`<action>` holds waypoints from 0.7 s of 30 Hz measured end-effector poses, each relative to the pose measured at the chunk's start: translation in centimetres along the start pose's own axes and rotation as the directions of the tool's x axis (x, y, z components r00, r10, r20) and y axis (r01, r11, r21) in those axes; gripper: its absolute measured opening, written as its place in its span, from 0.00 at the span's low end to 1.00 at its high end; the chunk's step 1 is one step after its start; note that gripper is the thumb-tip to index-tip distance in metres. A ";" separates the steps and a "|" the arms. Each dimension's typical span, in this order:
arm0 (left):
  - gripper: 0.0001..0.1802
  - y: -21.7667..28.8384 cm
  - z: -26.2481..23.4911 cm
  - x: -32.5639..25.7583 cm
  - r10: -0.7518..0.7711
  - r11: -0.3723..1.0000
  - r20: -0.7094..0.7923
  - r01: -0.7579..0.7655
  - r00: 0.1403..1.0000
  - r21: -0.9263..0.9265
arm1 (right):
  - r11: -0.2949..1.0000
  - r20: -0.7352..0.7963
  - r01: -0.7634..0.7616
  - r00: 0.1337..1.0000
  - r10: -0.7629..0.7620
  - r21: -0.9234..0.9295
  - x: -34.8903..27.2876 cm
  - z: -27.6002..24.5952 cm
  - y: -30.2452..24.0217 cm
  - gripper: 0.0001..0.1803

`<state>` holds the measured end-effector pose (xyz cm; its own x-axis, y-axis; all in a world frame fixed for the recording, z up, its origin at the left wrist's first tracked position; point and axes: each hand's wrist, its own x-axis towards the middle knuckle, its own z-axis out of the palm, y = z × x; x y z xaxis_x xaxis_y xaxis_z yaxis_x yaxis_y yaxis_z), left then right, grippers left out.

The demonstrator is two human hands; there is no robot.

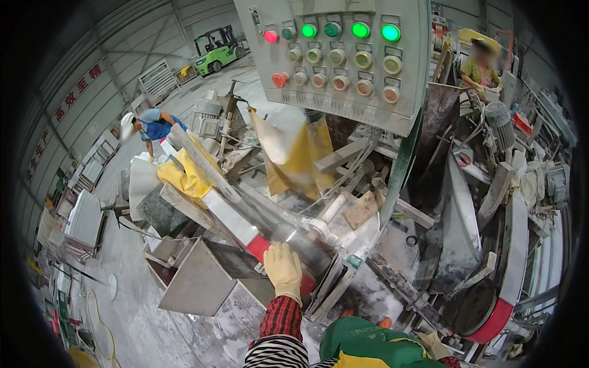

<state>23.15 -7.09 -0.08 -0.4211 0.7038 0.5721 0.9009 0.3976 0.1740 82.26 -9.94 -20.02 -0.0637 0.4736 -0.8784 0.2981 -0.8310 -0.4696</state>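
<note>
My left hand, in a cream glove, lies palm down on the near end of a long machine bed. Its fingers are stretched forward and hold nothing I can see. Beneath it are the red end piece of a white side rail and a dark, wet-looking belt surface. My right hand, also gloved, hangs low at the right beside my green and yellow apron. Only part of it shows, and its fingers are too hidden to read.
A grey control box with lit buttons hangs ahead. Yellow sheeting drapes over the bed's far end. A second machine's red-ended rail curves at right. One co-worker bends at left; another stands far right. A green forklift stands behind.
</note>
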 end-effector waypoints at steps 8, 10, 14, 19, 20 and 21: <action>0.18 0.7 0.1 -0.3 0.048 0.999 -0.056 -0.048 0.997 0.013 | 0.976 0.007 0.124 0.992 -0.125 -0.177 -2.0 0.6 -1.1 0.32; 0.17 0.8 0.3 -0.4 0.055 0.998 -0.069 -0.054 0.996 0.012 | 0.968 0.030 0.140 0.990 -0.136 -0.207 -2.2 0.6 -1.3 0.31; 0.14 1.5 -0.3 0.1 0.103 0.995 -0.146 -0.102 0.984 0.014 | 0.974 0.044 0.136 0.991 -0.130 -0.182 -1.7 0.5 -0.8 0.31; 0.12 1.8 -0.4 0.0 0.118 0.993 -0.154 -0.117 0.981 0.014 | 0.987 -0.022 0.098 0.995 -0.102 -0.126 -0.8 0.4 0.3 0.32; 0.12 1.7 -0.3 -0.1 0.122 0.993 -0.158 -0.121 0.980 0.010 | 0.986 -0.022 0.099 0.994 -0.103 -0.134 -1.3 0.7 -0.2 0.32; 0.12 1.8 -0.3 -0.1 0.122 0.992 -0.158 -0.122 0.980 0.013 | 0.985 -0.021 0.100 0.994 -0.104 -0.141 -1.7 1.0 -0.6 0.32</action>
<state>24.82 -6.68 0.43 -0.2858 0.6455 0.7082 0.9441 0.3162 0.0929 81.23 -10.52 -18.29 -0.0743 0.5638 -0.8226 0.4219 -0.7297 -0.5382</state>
